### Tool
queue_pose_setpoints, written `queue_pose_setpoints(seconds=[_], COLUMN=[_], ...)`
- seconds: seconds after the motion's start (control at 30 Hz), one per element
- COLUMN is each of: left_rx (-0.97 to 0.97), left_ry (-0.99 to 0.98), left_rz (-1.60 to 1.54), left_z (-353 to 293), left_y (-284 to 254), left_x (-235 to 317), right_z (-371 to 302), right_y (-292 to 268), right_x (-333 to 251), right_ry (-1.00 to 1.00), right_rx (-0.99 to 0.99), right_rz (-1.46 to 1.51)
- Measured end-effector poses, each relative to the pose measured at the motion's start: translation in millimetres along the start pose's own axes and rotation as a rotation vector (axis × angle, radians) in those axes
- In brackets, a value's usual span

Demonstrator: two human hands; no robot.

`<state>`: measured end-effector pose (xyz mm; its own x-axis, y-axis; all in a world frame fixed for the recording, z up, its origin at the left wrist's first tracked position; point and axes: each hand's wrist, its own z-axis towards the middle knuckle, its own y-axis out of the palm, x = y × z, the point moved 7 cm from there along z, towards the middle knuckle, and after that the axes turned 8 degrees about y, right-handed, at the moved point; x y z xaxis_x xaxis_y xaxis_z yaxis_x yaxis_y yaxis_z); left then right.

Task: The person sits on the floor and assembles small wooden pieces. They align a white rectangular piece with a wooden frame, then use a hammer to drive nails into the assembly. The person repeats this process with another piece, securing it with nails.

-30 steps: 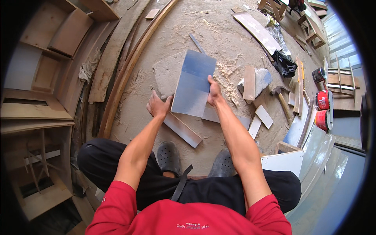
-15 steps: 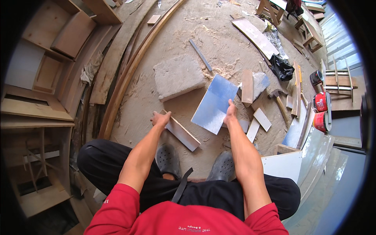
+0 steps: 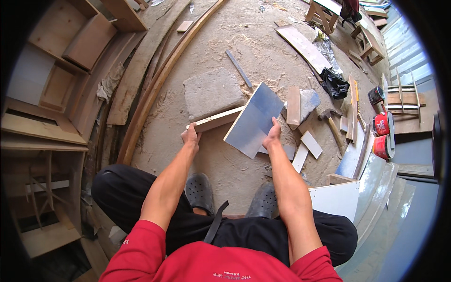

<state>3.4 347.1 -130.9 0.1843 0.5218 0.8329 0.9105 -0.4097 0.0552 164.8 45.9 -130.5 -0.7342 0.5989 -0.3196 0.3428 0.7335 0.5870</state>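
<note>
"Dusty floor [image 3: 162,141] all round. Clock centred between the hands: what's nearest?"

"Grey clogs [image 3: 199,192] at 7 and 5 o'clock, and a white box [image 3: 334,199] at 4, by the right knee."

"And the hands?"

"Left hand [image 3: 190,136] at 9, closed tight on the near end of a wood strip [image 3: 213,122]. Right hand [image 3: 272,134] at 3, clamped on the blue-grey panel [image 3: 253,122] at its right edge, thumb on top, fingers hidden beneath."

"Do the pieces meet?"

"Strip's far end reaches the panel's left edge in view; whether they touch, I can't tell. Both are over the floor."

"Farther out?"

"Stone slab [image 3: 211,94] at 11, grey bar [image 3: 238,69] at 12, hammer [image 3: 336,131] at 3, black bag [image 3: 334,84] at 2."

"Beyond those?"

"Red cans [image 3: 381,123] at 3, wooden bench [image 3: 370,44] at 2."
</note>
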Motion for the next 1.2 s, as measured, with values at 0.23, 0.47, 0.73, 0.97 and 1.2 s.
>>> queue_pose_setpoints(seconds=[0.23,0.47,0.73,0.97,1.2], left_rx=[0.064,0.075,0.039,-0.022,0.016], left_ry=[0.024,0.073,0.166,0.076,0.065], left_rz=[-0.059,0.583,0.486,0.36,0.314], left_z=[19.0,6.7,37.0,21.9,16.0], left_y=[10.4,5.0,-16.0,3.2,8.2], left_x=[-19.7,-5.3,-12.9,-13.3,-11.3], right_z=[-5.5,-8.3,4.7,-10.5,-8.9], right_y=[-8.0,-15.7,6.3,-3.3,14.2], right_x=[14.5,20.8,57.2,69.6,71.6], right_ry=[-0.066,-0.058,-0.042,0.005,0.135], right_rx=[0.061,0.086,-0.019,0.021,-0.014], right_rz=[-0.009,0.014,-0.034,-0.252,-0.371])
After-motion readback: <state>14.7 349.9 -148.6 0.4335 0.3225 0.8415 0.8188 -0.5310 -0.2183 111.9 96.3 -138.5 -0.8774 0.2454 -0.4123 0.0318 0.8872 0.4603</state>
